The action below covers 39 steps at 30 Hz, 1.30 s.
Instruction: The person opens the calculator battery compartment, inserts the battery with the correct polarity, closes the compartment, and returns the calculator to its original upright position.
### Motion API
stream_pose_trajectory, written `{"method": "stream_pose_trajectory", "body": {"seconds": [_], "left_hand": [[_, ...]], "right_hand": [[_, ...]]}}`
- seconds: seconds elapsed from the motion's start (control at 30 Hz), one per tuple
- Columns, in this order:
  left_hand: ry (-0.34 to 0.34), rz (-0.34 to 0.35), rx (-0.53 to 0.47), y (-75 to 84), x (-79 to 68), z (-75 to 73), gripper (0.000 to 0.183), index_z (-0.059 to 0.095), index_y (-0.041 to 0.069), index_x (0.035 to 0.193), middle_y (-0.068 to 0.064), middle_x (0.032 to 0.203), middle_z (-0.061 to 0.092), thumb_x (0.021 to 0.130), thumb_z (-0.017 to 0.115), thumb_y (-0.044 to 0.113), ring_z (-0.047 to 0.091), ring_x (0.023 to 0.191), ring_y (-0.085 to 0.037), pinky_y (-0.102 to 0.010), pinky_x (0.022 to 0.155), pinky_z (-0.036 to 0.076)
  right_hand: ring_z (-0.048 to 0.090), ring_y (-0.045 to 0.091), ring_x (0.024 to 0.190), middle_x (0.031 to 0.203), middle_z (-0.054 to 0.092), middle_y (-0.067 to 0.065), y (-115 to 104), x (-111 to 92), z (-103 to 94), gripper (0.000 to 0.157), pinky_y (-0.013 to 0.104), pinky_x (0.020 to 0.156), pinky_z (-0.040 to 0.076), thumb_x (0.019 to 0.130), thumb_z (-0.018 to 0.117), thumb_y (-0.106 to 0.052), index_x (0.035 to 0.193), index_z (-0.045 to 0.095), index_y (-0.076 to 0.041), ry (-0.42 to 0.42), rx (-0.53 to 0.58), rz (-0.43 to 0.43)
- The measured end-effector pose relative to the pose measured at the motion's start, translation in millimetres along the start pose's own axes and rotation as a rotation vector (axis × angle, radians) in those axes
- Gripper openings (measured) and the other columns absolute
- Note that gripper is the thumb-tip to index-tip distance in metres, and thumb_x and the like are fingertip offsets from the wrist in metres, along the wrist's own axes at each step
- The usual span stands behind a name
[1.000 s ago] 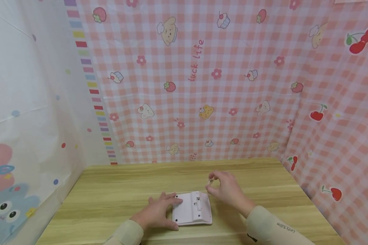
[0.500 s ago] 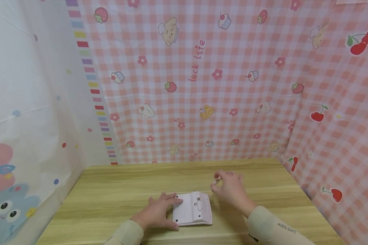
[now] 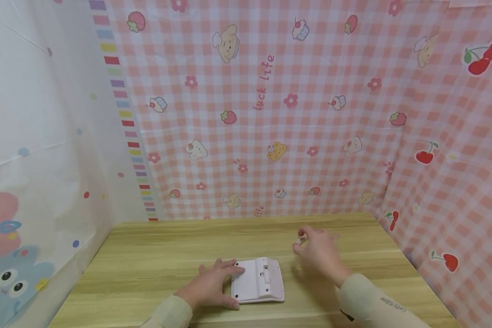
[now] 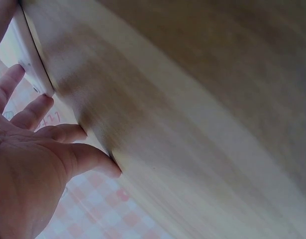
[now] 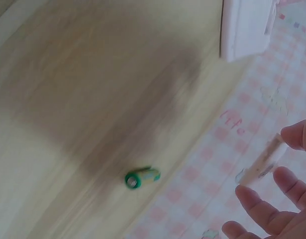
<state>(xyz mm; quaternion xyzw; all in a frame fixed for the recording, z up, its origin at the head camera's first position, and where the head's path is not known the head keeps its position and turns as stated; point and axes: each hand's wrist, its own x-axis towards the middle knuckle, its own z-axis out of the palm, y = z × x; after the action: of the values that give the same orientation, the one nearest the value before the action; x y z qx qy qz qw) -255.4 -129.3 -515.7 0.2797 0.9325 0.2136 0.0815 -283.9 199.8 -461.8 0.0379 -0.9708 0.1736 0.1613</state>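
Note:
A pale pink calculator-like device (image 3: 250, 282) lies face down on the table, with an uncovered battery slot (image 3: 266, 274) on its raised part. My left hand (image 3: 213, 282) rests on its left side, fingers spread and thumb at the near edge. In the left wrist view, the left fingers (image 4: 31, 112) are fairly straight along the device's edge. To the right, above the table, my right hand (image 3: 321, 253) pinches a small pale battery cover (image 5: 264, 159) between thumb and fingers. A green and yellow battery (image 5: 143, 177) lies on the table in the right wrist view; the head view does not show it.
The wood-grain table (image 3: 147, 255) runs back to a pink checked cloth (image 3: 250, 136) with cartoon prints. A pale cloth (image 3: 45, 136) hangs at the left, and more checked cloth (image 3: 455, 182) closes the right side.
My right hand has moved to the right, away from the device, with the battery cover in its pinch. The left hand and the device have stayed in place.

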Motion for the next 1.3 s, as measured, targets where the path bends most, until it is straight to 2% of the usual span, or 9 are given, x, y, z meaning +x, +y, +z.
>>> {"method": "stream_pose_trajectory", "body": {"seconds": [0.2, 0.5, 0.8, 0.97, 1.1, 1.3], "left_hand": [[-0.006, -0.005, -0.003, -0.4, 0.5, 0.0, 0.088, 0.050, 0.036, 0.142, -0.006, 0.160, 0.037, 0.064, 0.083, 0.061, 0.026, 0.144, -0.055, -0.089, 0.098, 0.012], [0.000, -0.006, -0.001, -0.7, 0.4, 0.3, 0.089, 0.049, 0.036, 0.143, -0.006, 0.160, 0.037, 0.064, 0.083, 0.061, 0.026, 0.144, -0.055, -0.089, 0.098, 0.012], [0.002, 0.008, 0.007, -0.1, 0.1, 0.3, 0.090, 0.049, 0.034, 0.143, -0.007, 0.159, 0.037, 0.064, 0.082, 0.062, 0.027, 0.143, -0.055, -0.089, 0.097, 0.013], [0.004, 0.011, 0.003, 0.1, -0.1, 0.3, 0.090, 0.050, 0.034, 0.143, -0.007, 0.159, 0.038, 0.064, 0.082, 0.061, 0.027, 0.143, -0.056, -0.089, 0.097, 0.012], [0.004, 0.013, 0.003, 0.4, -0.2, 0.1, 0.089, 0.050, 0.034, 0.143, -0.007, 0.159, 0.038, 0.064, 0.082, 0.061, 0.027, 0.143, -0.056, -0.089, 0.097, 0.012], [0.001, 0.009, 0.000, 0.3, -0.1, -0.3, 0.089, 0.050, 0.035, 0.143, -0.007, 0.159, 0.038, 0.065, 0.083, 0.060, 0.027, 0.143, -0.055, -0.089, 0.098, 0.012]], "right_hand": [[0.065, 0.036, 0.093, 0.088, 0.076, 0.000, 21, 5, -12.6, 0.029, 0.075, 0.094, 0.024, 0.080, 0.071, -0.036, 0.102, 0.065, -0.018, -0.037, -0.012, 0.068], [0.066, 0.043, 0.099, 0.096, 0.077, 0.006, 57, 8, -22.4, 0.035, 0.087, 0.093, 0.012, 0.084, 0.061, -0.033, 0.112, 0.062, -0.013, -0.128, -0.016, 0.169], [0.062, 0.049, 0.097, 0.089, 0.072, 0.009, 87, 2, -28.2, 0.037, 0.091, 0.087, 0.009, 0.080, 0.068, -0.038, 0.104, 0.062, -0.011, -0.184, -0.043, 0.235], [0.061, 0.048, 0.098, 0.094, 0.069, 0.011, 96, 0, -30.5, 0.035, 0.092, 0.086, 0.009, 0.081, 0.068, -0.040, 0.100, 0.061, -0.012, -0.259, -0.078, 0.280], [0.061, 0.046, 0.096, 0.090, 0.067, 0.010, 103, 0, -30.2, 0.035, 0.093, 0.085, 0.007, 0.084, 0.068, -0.045, 0.094, 0.060, -0.013, -0.321, -0.095, 0.317], [0.057, 0.058, 0.104, 0.095, 0.068, 0.015, 114, 1, -29.2, 0.034, 0.093, 0.087, 0.000, 0.080, 0.069, -0.037, 0.098, 0.061, -0.010, -0.358, -0.105, 0.374]]}}
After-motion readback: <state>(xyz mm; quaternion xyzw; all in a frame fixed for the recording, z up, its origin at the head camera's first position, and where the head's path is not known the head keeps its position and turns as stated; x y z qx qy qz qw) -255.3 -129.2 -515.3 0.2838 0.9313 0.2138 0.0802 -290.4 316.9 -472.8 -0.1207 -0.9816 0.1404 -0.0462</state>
